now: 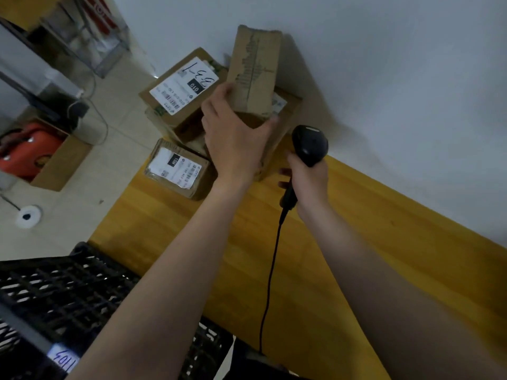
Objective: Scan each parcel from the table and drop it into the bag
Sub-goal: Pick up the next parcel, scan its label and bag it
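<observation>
At the far end of the yellow wooden surface point(356, 256), a tall brown cardboard parcel point(253, 69) stands upright, its lower end gripped by the left hand point(233, 138). The fingers point(222, 91) press one narrow side and the thumb the opposite side, pinching the box between them. Its cardboard looks stiff and dry, with scuffed edges and a ragged tape line down the face, so it should not slip. A one-handed hold low down suggests it is light, though top-heavy, and a grip nearer mid-height across those two narrow sides would steady it. No label shows on this face, so it probably needs turning.

Below it, at six o'clock, lies a larger brown box point(274, 154). At nine o'clock sits a brown box with a white label marked 010 point(181, 86), and at seven o'clock a small brown box with a white label point(178, 168).

At five o'clock the right hand point(310, 179) holds a black handheld scanner point(310, 144), fingers curled round its handle, with a black cord point(270, 270) trailing back. A black plastic lattice crate point(63, 292) sits beyond at eight o'clock. I cannot make out a bag.
</observation>
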